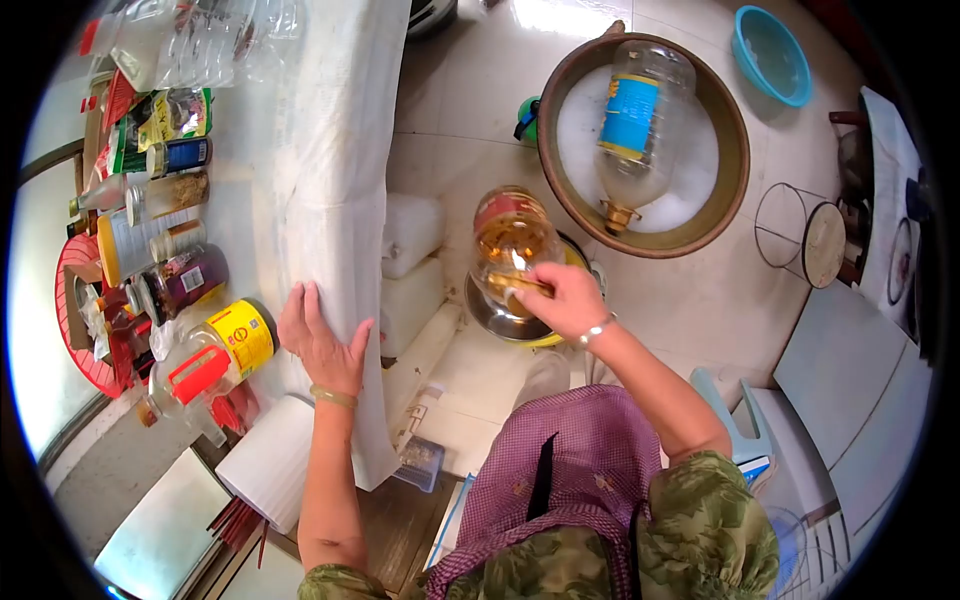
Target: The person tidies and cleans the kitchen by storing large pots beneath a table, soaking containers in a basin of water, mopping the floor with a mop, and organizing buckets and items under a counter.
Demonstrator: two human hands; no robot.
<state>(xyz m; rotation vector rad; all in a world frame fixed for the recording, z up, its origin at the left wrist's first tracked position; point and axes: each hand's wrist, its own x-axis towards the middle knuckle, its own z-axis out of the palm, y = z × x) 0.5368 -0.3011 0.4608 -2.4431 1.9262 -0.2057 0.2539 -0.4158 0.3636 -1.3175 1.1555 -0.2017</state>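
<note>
One amber bottle (pixel 512 228): we see the right hand (pixel 570 302) gripping its near end, long axis running forward-left. Left hand (pixel 328 340), farther off, rests open-fingered on the table cover (pixel 335 200).

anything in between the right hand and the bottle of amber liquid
Nothing visible: the right hand already grips the bottle at its near end. The metal bowl shows beneath, not between them.

The jug (pixel 515 240) is amber with a red label (pixel 502 207); the clear bottle (pixel 640 172) has a blue label (pixel 630 115) edged yellow. Brown tub (pixel 738 150), white foam (pixel 700 150), purple-checked apron (pixel 590 450), green camouflage sleeve (pixel 708 515).
</note>
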